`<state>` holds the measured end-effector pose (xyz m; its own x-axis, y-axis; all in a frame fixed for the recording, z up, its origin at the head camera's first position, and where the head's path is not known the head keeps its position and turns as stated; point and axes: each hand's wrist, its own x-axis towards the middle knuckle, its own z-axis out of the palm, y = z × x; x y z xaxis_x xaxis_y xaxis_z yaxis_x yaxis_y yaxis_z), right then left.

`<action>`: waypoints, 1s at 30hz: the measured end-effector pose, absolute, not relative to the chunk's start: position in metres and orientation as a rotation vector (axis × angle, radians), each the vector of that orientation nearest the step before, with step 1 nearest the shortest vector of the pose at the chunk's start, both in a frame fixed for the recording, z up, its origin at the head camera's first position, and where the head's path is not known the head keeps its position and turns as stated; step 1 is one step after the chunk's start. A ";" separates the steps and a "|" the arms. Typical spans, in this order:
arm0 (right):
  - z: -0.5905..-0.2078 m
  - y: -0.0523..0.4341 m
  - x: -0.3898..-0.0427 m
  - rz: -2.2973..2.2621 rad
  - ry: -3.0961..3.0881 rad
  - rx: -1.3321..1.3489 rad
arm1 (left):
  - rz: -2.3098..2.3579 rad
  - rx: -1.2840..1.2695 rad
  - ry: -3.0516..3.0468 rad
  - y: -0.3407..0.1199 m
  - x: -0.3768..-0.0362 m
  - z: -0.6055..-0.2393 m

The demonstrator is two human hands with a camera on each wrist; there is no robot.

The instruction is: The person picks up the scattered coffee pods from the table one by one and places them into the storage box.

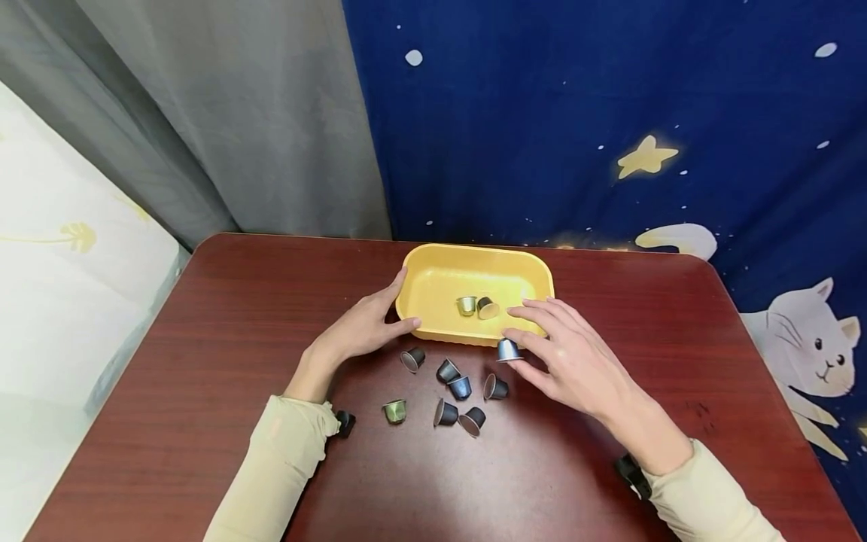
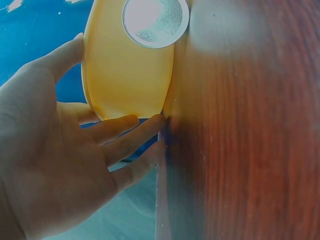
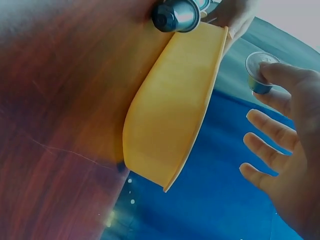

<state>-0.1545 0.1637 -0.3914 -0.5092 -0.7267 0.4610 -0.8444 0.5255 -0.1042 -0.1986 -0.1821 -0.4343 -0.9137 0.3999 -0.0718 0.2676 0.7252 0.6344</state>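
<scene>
A yellow tray (image 1: pixel 433 280) stands at the back middle of a dark red table (image 1: pixel 223 361), with two capsules (image 1: pixel 476 306) lying in it. My left hand (image 1: pixel 404 301) braces the tray's near left corner, thumb along the front wall and straight fingers along the left end; the left wrist view shows the same hand (image 2: pixel 100 120) against the tray (image 2: pixel 127 70). My right hand (image 1: pixel 518 342) pinches a dark capsule (image 1: pixel 508 350) just off the tray's front wall. In the right wrist view that capsule (image 3: pixel 257 75) sits at my fingertips (image 3: pixel 275 70), beyond the tray (image 3: pixel 175 115).
Several loose capsules (image 1: pixel 460 388) lie on the table between my wrists, most dark and one green (image 1: pixel 395 411). One capsule (image 3: pixel 176 14) rests close to the tray's front wall. A blue starry curtain (image 1: pixel 609 113) hangs behind the table, and a grey curtain (image 1: pixel 223 113) hangs to the left.
</scene>
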 end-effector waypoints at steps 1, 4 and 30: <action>-0.391 0.164 -0.156 0.449 -2.416 1.291 | 0.957 0.536 2.726 -0.182 -0.199 -0.435; -0.391 0.164 -0.161 0.447 -2.423 1.287 | 0.963 0.542 2.728 -0.181 -0.198 -0.434; -0.397 0.161 -0.195 0.414 -2.428 1.229 | 0.964 0.537 2.726 -0.182 -0.198 -0.435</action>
